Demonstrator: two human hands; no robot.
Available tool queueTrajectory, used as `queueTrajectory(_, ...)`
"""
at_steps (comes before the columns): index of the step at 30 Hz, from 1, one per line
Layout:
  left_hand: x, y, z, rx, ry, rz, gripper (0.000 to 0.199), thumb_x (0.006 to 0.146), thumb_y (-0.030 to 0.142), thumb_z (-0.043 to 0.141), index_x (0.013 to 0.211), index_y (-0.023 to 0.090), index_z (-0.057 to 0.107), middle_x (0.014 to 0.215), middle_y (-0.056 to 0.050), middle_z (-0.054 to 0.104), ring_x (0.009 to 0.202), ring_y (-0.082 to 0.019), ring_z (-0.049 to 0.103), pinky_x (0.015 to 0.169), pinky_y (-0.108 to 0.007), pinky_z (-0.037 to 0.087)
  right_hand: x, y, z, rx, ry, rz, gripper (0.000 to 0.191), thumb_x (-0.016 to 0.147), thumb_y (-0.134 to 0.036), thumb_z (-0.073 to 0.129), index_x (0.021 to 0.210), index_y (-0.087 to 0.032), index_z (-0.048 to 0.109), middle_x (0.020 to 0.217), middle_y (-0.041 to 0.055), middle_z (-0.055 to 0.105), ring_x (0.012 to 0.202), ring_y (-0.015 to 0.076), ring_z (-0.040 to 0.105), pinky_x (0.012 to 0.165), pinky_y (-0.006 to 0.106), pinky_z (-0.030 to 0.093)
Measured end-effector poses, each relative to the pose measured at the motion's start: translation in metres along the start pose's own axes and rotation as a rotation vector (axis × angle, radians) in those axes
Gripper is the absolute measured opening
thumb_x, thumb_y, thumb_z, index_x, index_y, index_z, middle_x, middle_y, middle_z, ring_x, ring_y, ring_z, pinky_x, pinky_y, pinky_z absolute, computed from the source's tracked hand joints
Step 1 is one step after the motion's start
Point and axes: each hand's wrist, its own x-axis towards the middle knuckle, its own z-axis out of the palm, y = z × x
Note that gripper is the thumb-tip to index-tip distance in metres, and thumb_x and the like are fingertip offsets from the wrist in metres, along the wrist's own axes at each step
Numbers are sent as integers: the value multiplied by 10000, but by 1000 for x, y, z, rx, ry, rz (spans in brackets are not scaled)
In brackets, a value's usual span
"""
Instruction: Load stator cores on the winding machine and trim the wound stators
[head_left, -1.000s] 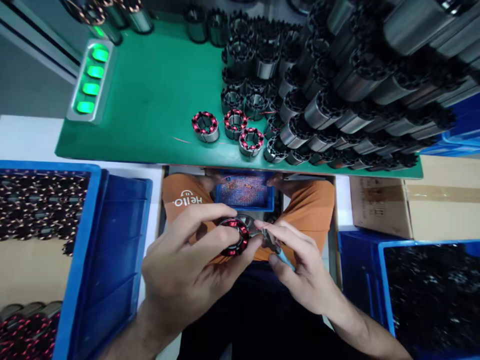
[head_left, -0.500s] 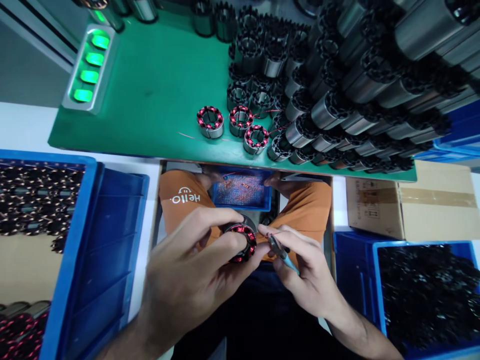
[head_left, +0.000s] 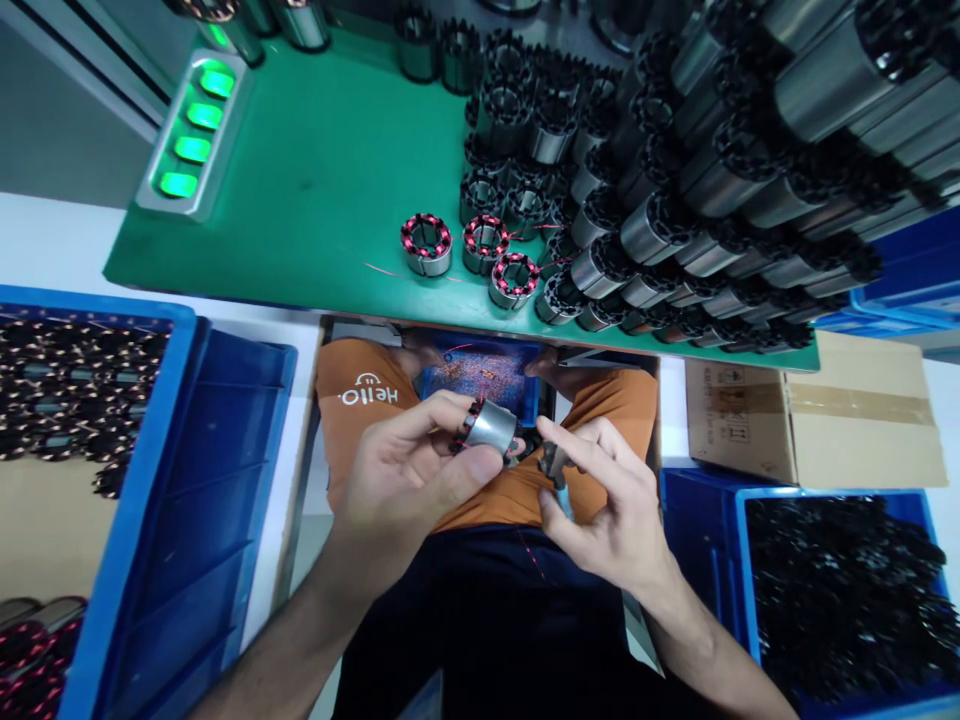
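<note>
My left hand [head_left: 409, 475] grips a motor stator [head_left: 491, 428] between thumb and fingers, above my lap. Its silver side faces up and its wound end points left, with a bit of red wire showing. Just right of it, my right hand [head_left: 611, 500] holds wire cutters [head_left: 556, 470] with a light blue handle, the jaws pointing up and apart from the stator. A thin red wire [head_left: 532, 555] lies over the dark shirt below the hands. Three red-wound stators [head_left: 426, 246] stand near the front edge of the green mat [head_left: 300, 200].
Many bare stator cores [head_left: 600, 220] are stacked on the mat's right side. A lit green indicator strip [head_left: 196, 135] lies at left. Blue crates of parts flank me, left [head_left: 187, 500] and right [head_left: 705, 540]. A cardboard box [head_left: 817, 410] sits at right; a blue bin [head_left: 480, 370] holds wire scraps below.
My left hand has turned the stator from end-on to lying sideways and raised it slightly. The cutters in my right hand now point more upright. A loose red wire now shows against the shirt.
</note>
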Motion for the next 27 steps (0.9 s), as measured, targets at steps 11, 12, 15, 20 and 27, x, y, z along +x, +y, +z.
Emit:
queueTrajectory(11,-1,-5,24,-42,40,15,205,1058,465,1029,1013,286,939,1062,-23,808,952,-168,776,903,-252,695,4,-11,6,-72,84,-79,880,1065,-77,837,1850,-438,669,1097,27,695,905,184,761,752,307,700)
queueTrajectory(12,-1,-5,24,-41,39,16,214,1060,473,1028,1013,284,939,1065,-24,807,957,-168,775,907,-252,692,4,-10,6,-68,87,-71,865,1076,-80,833,1844,-444,675,1089,24,694,896,182,763,744,304,698)
queueTrajectory(15,1,-5,25,-47,45,10,236,1040,486,1045,1008,275,944,1050,-33,814,971,-184,790,917,-269,698,1,-7,6,-66,93,-50,843,1087,-90,837,1829,-462,691,1075,19,693,882,182,763,724,299,688)
queueTrajectory(20,4,-3,27,-91,25,-16,216,989,429,1093,985,280,937,992,-8,815,922,-152,786,896,-221,682,-3,-3,6,-29,82,-35,917,1099,-89,848,1874,-522,617,1093,16,694,890,187,751,683,288,648)
queueTrajectory(27,6,-18,24,-9,102,57,151,1058,319,1000,970,255,895,1018,-13,770,937,-153,769,884,-226,669,-6,8,4,88,-37,58,857,1103,-75,817,1845,-477,671,1025,-8,635,862,175,699,772,291,646)
